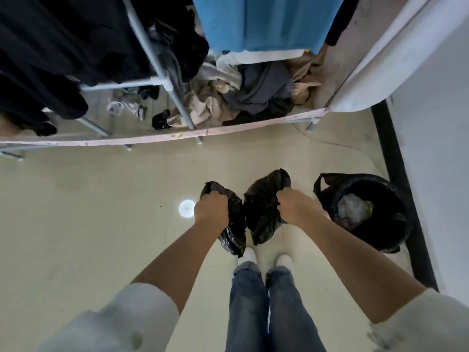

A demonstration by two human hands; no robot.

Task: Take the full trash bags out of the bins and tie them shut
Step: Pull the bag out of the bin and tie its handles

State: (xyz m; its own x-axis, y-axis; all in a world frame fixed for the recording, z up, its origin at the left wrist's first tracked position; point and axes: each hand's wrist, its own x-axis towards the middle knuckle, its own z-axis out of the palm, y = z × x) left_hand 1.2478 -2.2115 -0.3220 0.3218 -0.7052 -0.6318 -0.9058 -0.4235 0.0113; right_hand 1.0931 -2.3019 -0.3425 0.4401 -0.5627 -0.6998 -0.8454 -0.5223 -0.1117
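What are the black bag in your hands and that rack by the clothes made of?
The bag, gripped by the left hand and right hand, looks like thin glossy plastic film: it crumples and glints. The rack looks like grey-painted metal tubing, though plastic joints are possible.

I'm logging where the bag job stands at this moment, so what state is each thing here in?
black trash bag: off the floor, bunched, held by both hands, not tied
left hand: grip closed on the bag
right hand: grip closed on the bag
bin: upright, lined with a black bag, trash inside, open
clothes pile: heaped loose on the wardrobe floor
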